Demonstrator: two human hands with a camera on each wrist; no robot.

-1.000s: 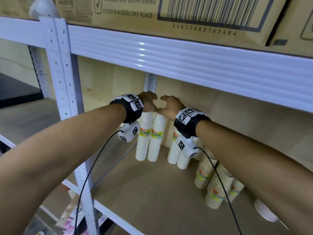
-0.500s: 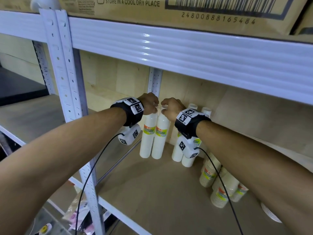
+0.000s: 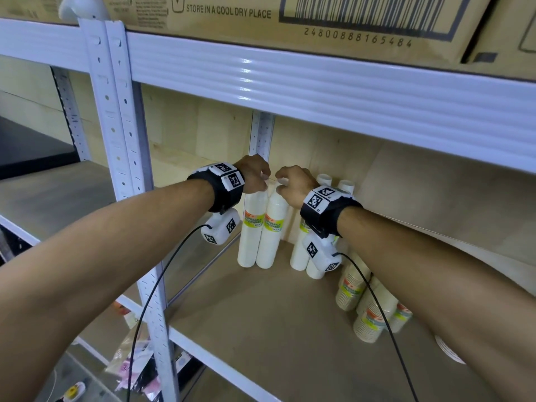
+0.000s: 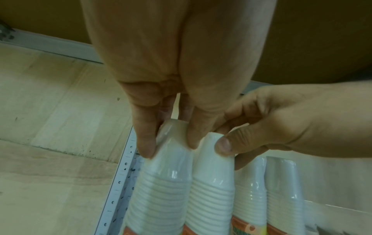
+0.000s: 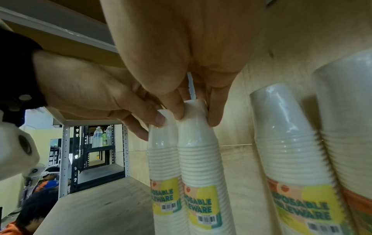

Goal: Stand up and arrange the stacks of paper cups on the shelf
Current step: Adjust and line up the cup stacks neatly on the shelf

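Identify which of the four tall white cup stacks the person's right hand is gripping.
The right hand pinches the second stack from the left, beside the stack under the left hand; the two stacks further right stand untouched.

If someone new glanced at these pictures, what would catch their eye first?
Both hands meet at the back of the shelf board: the left hand pinches the top of one tall white cup stack, the right hand the stack beside it. Shorter beige cup stacks lie toppled at right.
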